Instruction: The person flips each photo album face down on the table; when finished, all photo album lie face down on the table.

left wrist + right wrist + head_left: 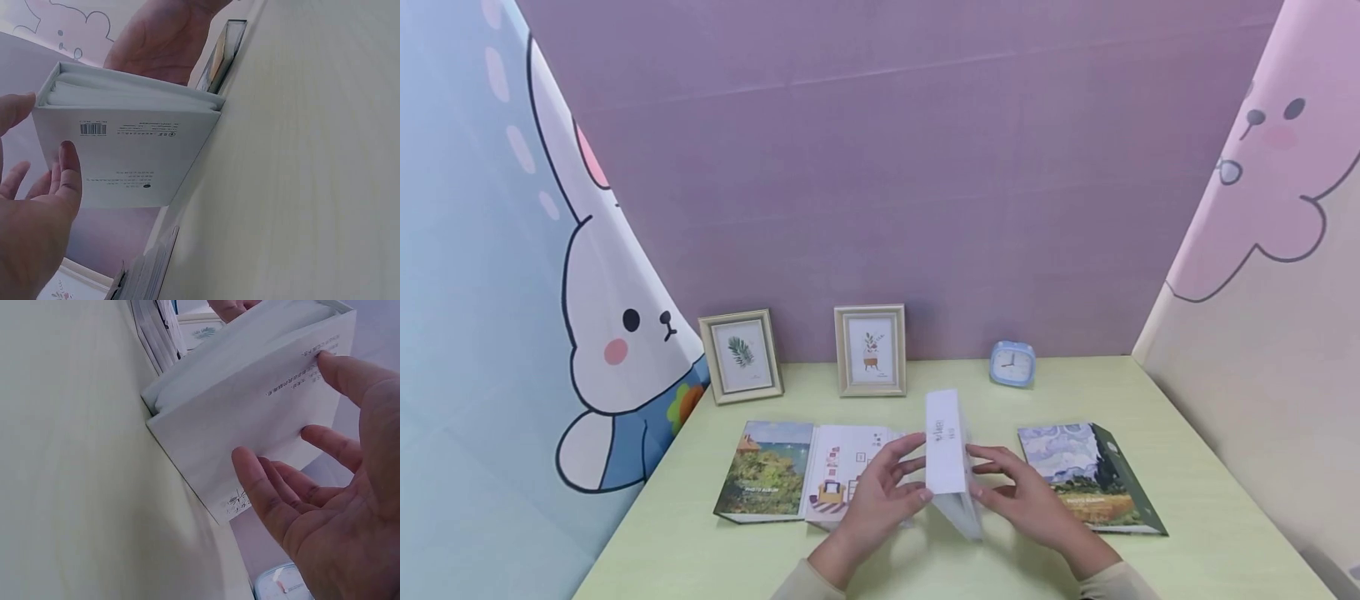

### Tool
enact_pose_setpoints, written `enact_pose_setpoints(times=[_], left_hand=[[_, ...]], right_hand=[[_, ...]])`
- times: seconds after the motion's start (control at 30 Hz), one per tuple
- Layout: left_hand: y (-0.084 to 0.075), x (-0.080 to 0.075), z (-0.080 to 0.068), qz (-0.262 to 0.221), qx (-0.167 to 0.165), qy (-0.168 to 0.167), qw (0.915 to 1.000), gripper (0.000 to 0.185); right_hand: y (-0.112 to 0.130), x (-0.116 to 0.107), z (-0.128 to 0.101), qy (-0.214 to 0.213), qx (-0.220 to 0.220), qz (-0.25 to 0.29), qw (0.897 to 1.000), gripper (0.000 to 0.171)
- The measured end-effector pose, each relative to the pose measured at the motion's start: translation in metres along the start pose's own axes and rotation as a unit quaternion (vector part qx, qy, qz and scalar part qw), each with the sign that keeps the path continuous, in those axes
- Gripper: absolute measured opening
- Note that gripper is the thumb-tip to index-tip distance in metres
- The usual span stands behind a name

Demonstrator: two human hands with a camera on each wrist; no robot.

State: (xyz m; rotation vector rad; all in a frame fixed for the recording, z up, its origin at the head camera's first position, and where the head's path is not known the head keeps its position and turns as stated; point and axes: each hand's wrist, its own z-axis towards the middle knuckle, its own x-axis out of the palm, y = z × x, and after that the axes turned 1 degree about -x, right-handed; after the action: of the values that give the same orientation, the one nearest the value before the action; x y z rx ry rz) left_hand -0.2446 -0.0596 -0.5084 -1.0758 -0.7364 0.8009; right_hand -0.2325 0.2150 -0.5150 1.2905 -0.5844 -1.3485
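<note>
1. While the white album [946,454] stands on edge at the worktop's [1187,467] near middle, I press flat fingers against both covers.
2. I keep left hand [880,492] and right hand [1026,496] level, so it stays upright.

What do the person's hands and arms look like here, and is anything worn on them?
Both hands are bare: the left hand and the right hand show no gloves, rings, watch or markings in any view. Each wrist ends in a light beige long sleeve, the left cuff and the right cuff just showing at the bottom edge of the head view. No cables or straps are visible.
</note>
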Motion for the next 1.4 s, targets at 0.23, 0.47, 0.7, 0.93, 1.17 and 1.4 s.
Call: enact_pose_setpoints(times=[0.23, 0.47, 0.7, 0.93, 1.17, 1.4], left_hand=[[0.002, 0.001, 0.000, -0.001, 0.015, 0.023, 0.9996, 0.076], [0.002, 0.002, -0.001, -0.005, 0.025, 0.034, 0.9991, 0.074], [0.002, 0.004, 0.000, -0.015, 0.022, 0.032, 0.9991, 0.067], [0.007, 0.004, -0.001, -0.009, 0.020, 0.040, 0.9989, 0.062], [0.011, 0.005, -0.001, 0.013, 0.038, 0.054, 0.9977, 0.063], [0.013, 0.006, -0.002, 0.039, 0.035, 0.051, 0.9973, 0.065]], right_hand=[[0.000, 0.001, 0.002, -0.002, 0.011, 0.017, 1.000, 0.052], [0.000, 0.001, 0.002, 0.011, 0.002, 0.037, 0.999, 0.054], [0.003, 0.000, 0.002, 0.019, -0.016, 0.051, 0.998, 0.054], [0.003, 0.001, 0.001, 0.030, -0.025, 0.076, 0.996, 0.055], [-0.003, -0.001, 0.002, 0.046, -0.067, 0.109, 0.991, 0.057], [-0.005, -0.001, 0.002, 0.046, -0.066, 0.135, 0.988, 0.059]])
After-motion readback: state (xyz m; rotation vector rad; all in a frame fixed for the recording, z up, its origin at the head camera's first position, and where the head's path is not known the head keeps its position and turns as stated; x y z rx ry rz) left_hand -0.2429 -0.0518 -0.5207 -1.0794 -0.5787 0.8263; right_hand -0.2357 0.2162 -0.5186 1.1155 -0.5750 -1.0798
